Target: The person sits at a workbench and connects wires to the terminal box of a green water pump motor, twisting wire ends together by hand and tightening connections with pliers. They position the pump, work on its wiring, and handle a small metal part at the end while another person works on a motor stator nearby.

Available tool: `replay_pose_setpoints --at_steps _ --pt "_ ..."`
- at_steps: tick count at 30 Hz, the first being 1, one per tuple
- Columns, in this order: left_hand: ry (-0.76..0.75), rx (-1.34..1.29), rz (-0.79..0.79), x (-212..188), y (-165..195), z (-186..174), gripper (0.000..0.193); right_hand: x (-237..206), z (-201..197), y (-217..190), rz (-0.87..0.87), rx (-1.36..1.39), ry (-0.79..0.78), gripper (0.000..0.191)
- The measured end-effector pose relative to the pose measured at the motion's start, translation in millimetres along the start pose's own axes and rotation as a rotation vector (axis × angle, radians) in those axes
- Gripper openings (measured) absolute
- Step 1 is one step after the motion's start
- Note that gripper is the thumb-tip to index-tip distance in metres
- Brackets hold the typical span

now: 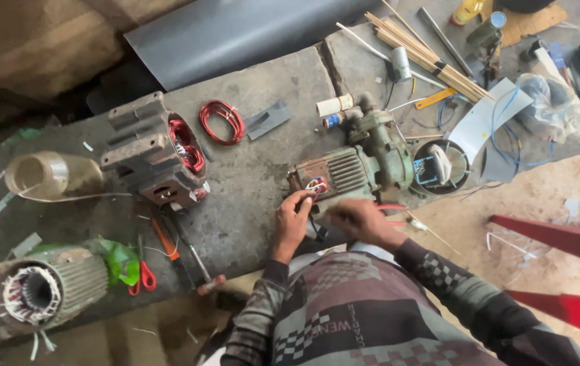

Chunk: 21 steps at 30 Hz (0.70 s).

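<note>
A dirty green water pump motor (357, 169) lies on its side on the grey stone bench (263, 169). Coloured wires (316, 184) show at its near end. My left hand (292, 220) reaches up to those wires, and its fingertips pinch at them. My right hand (360, 221) is blurred, just below the motor body. It is closed around a red-handled tool (391, 207) whose handles stick out to the right.
A motor stator with red copper windings (157, 152) stands left of the pump, beside a loose red wire coil (222, 122). A ribbed stator (46, 288), red scissors (146, 274) and a screwdriver (202, 268) lie at lower left. Wooden sticks (425, 54) and a red plastic chair (574, 271) are on the right.
</note>
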<state>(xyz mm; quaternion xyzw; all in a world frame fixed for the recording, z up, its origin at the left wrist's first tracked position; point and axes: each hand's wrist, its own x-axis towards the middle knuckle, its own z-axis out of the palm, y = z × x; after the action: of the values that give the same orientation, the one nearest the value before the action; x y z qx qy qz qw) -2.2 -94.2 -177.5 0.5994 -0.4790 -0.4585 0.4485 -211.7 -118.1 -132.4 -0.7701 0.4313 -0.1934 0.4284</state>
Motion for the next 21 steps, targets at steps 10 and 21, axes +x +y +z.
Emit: replay_pose_setpoints --at_steps 10,21 --pt "0.017 0.073 -0.092 14.3 12.1 14.7 0.027 68.9 -21.8 27.6 0.095 -0.086 0.109 0.024" --pt "-0.151 0.16 0.165 34.1 15.1 -2.5 0.027 99.7 -40.9 38.6 0.581 0.161 -0.146 0.02"
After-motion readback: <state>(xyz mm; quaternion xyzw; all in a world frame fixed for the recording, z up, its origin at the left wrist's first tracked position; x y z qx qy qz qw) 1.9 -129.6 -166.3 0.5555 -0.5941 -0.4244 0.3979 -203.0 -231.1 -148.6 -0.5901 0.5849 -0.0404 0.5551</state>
